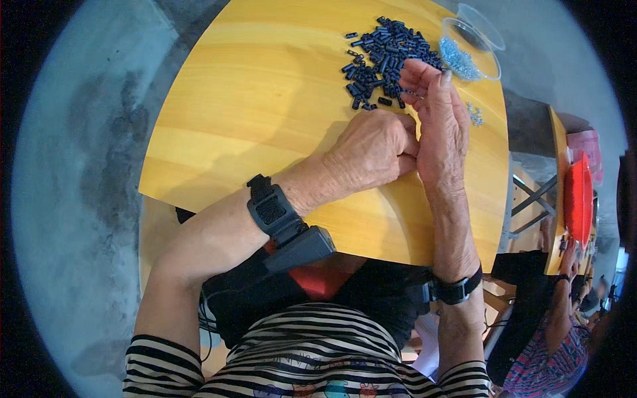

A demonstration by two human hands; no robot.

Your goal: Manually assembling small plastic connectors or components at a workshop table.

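Note:
Over the yellow wooden table [252, 99], my left hand [375, 149] is closed, its fingertips pressed together against the palm side of my right hand [443, 136]. Whatever those fingers pinch is hidden from view. My right hand is raised on edge with its fingers stretched out and slightly bent, the thumb pointing away from me. Just beyond both hands lies a loose pile of small black cylindrical plastic pieces [391, 56]. Beside my right fingers, a few small shiny metal pieces [474, 114] are scattered on the tabletop.
A round clear plastic tub [492, 66] at the far right edge contains many tiny silvery pieces. Black straps with devices [271, 209] circle both my wrists. To the right, another person [551, 351] sits at a table with a red tray [578, 202].

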